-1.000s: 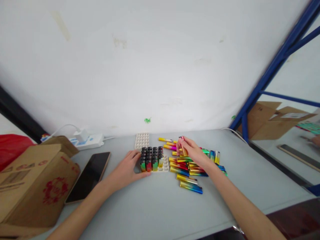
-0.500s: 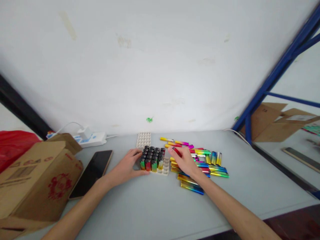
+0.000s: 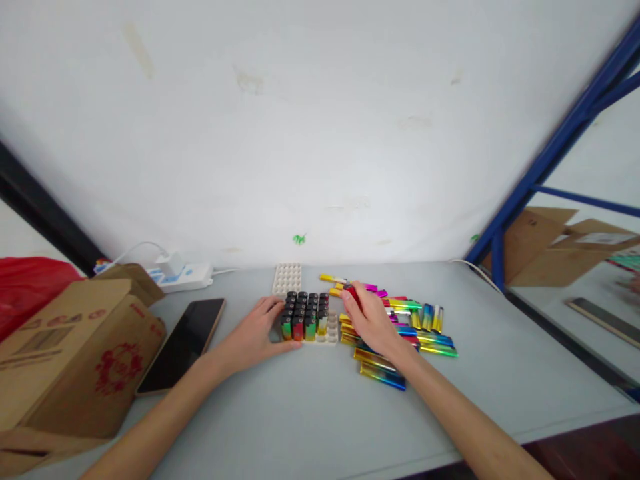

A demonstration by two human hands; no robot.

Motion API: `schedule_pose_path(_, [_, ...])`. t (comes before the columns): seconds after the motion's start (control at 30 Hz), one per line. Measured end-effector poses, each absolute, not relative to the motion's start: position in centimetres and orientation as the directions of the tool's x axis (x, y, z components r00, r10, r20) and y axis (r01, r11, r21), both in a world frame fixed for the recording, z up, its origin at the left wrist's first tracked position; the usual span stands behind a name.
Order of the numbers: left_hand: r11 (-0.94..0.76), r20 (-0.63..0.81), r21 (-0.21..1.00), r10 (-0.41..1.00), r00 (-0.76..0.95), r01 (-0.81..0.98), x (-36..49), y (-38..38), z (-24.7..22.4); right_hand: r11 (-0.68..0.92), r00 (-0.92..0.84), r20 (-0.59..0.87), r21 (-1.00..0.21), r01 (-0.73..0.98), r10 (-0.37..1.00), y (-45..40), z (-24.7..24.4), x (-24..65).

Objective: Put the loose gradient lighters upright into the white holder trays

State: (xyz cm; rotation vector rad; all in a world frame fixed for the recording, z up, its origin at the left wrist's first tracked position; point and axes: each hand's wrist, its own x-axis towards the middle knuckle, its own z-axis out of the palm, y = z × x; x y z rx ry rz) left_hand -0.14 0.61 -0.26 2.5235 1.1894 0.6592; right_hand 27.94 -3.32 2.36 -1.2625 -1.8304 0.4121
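Observation:
Black-topped lighters [image 3: 300,312] stand upright in rows in a white holed tray [image 3: 333,327], whose right-hand holes show. My left hand [image 3: 257,333] grips the tray's left side, its thumb along the front edge and its fingers at the back left. My right hand [image 3: 370,317] is to the right of the tray, closed on a red lighter [image 3: 351,291] that is mostly hidden by the fingers. Under and beside that hand lies a loose pile of shiny coloured lighters [image 3: 383,377] in gold, blue, green, red and purple.
A second white holed tray [image 3: 288,277] lies behind the filled one. On the left are a phone [image 3: 183,343], a cardboard box [image 3: 85,347] and a white power strip [image 3: 187,278]. A blue metal frame [image 3: 540,160] borders the table on the right; an open carton [image 3: 540,247] stands beyond.
My right hand has moved slightly away from the tray's back right, toward the far end of the loose pile. My left hand stays at the tray.

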Motion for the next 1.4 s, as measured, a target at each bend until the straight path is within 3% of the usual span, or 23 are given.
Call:
schedule_pose_path(0.13, [-0.595,0.284,0.436,0.803,0.524,0.676,0.3,0.3,-0.2,0.576,-0.303,0.537,-0.464,0.673,0.787,-4.2,3.4,28.1])
schedule_pose_path(0.23, [-0.6,0.282,0.438,0.799,0.531,0.67,0.3,0.2,-0.2,0.616,-0.439,0.467,-0.347,0.707,0.767,-4.5,3.6,28.1])
schedule_pose_path(0.5, [-0.606,0.272,0.436,0.793,0.545,0.665,0.2,0.3,-0.3,0.584,-0.512,0.281,-0.423,0.693,0.812,-4.7,3.2,27.7])
schedule_pose_path(0.6, [-0.617,0.276,0.426,0.785,0.554,0.662,0.2,0.3,-0.3,0.579,-0.553,0.19,-0.389,0.716,0.811,-4.6,3.5,27.8])
schedule_pose_path(0.87, [-0.621,0.27,0.414,0.782,0.561,0.666,0.3,0.2,0.0,0.494,-0.468,0.168,-0.189,0.848,0.868,-4.5,3.0,27.0])
schedule_pose_path(1.13, [-0.603,0.251,0.427,0.795,0.552,0.674,0.2,0.3,0.0,0.484,-0.404,0.274,-0.382,0.788,0.873,-3.3,3.1,28.9])
schedule_pose_path(1.27, [-0.596,0.245,0.418,0.801,0.546,0.686,0.3,0.4,0.0,0.341,-0.196,0.403,-0.328,0.881,0.894,-1.0,1.8,32.5])
schedule_pose_path(1.4, [-0.587,0.243,0.416,0.808,0.536,0.695,0.3,0.4,-0.1,0.278,-0.154,0.392,-0.284,0.918,0.907,1.2,-0.2,35.6])
